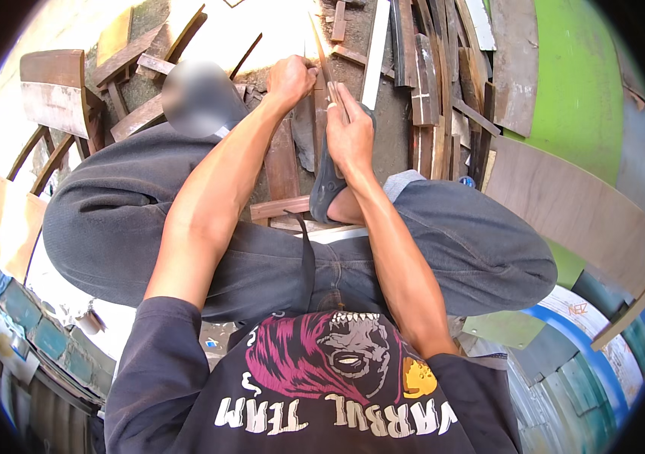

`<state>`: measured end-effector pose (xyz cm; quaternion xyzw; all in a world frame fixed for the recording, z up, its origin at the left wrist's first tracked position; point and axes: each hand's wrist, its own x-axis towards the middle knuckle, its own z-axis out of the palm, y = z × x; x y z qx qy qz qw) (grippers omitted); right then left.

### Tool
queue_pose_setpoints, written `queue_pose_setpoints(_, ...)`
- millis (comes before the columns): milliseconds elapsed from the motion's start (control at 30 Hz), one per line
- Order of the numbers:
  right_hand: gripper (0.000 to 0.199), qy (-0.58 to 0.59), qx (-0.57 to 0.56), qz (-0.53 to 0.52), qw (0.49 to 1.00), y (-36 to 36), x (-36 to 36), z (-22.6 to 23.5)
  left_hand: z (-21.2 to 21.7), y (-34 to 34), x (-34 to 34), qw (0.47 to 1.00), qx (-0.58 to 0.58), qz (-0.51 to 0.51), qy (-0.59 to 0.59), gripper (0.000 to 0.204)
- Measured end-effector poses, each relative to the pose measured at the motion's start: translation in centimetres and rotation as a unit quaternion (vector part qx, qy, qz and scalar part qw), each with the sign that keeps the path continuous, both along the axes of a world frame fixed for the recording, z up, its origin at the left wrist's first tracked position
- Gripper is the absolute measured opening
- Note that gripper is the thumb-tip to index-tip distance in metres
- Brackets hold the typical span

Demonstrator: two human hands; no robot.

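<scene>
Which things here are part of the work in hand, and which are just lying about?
In hand:
left hand
right hand
thin wooden strip both hands grip

Lying about:
scrap wood pieces
curved wooden panel
green wall
white batten

I am sitting with both knees spread wide and both bare forearms stretching forward from the lower edge of the view, converging between my legs. My left hand is curling into a loose fist, knuckles up, thumb side turned toward the other hand. My right hand is sitting just beside and slightly nearer to me, fingers extending straight forward and pressed together, wrist held level. The two hands are almost touching.
</scene>
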<state>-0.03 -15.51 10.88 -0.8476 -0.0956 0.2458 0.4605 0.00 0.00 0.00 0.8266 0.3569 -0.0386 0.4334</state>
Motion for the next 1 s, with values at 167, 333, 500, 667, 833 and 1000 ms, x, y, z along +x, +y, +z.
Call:
queue_pose_setpoints(167,0.044,0.009,0.055,0.023,0.998,-6.1,-7.0,5.1,-0.5,0.2,-1.0,1.0,-0.006,0.0,0.019,0.025)
queue_pose_setpoints(333,0.043,-0.026,-0.028,0.024,0.999,-0.1,-0.7,1.1,0.2,-1.1,-0.4,1.0,-0.018,-0.002,0.015,0.024)
queue_pose_setpoints(500,0.041,0.004,0.073,0.012,0.997,-5.9,-7.2,5.6,-0.1,-0.3,-0.7,1.0,-0.021,0.006,0.011,0.024)
queue_pose_setpoints(667,0.043,-0.039,0.029,0.0,0.999,-0.3,-1.3,0.3,-0.3,-0.6,0.5,1.0,-0.026,0.003,-0.008,0.024)
queue_pose_setpoints(833,0.044,-0.019,0.032,0.04,0.999,-4.4,-4.4,3.3,-0.5,0.1,-0.2,0.999,-0.037,0.035,0.005,0.023)
queue_pose_setpoints(1000,0.044,-0.033,0.02,0.035,0.999,-2.5,-2.4,0.9,-0.4,-0.4,0.2,0.997,-0.065,0.045,-0.013,0.022)
